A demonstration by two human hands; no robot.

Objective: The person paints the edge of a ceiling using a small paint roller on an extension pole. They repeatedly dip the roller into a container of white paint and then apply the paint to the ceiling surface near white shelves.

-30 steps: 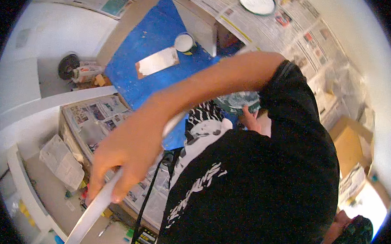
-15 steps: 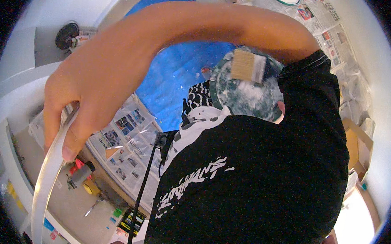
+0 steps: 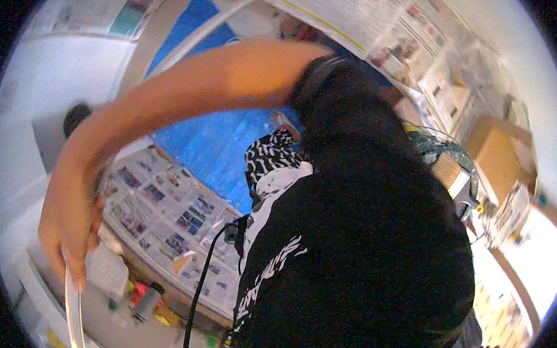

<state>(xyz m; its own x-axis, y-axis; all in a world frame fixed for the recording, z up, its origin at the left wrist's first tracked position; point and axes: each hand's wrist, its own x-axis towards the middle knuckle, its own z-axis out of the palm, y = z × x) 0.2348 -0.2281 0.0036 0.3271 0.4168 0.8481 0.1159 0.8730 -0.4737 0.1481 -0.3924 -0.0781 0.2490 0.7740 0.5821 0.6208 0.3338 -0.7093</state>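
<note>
My right forearm arches across from the upper right, blurred, over my black T-shirt and patterned shorts (image 3: 267,157). At the far left my right hand (image 3: 70,239) is closed on a long white strip (image 3: 74,314), which hangs down out of the lower edge. Beneath the arm lies a blue sheet (image 3: 197,157). Beside my body on the right, a wide paintbrush (image 3: 452,173) rests on a paint-smeared dark green tub (image 3: 437,148). I do not see my left hand; whose skin shows at the lower right corner, I cannot tell.
Newspapers cover a ledge (image 3: 160,212) and the surface along the top (image 3: 337,19). Cardboard (image 3: 494,154) stands at the right. A black cord (image 3: 195,289) hangs near me. Small tools (image 3: 149,299) lie at the lower left. A white wall (image 3: 30,98) rises at the left.
My right hand and the strip have moved farther left. The tub and brush now appear farther right in the view. A hand earlier visible at the tub's rim is out of sight.
</note>
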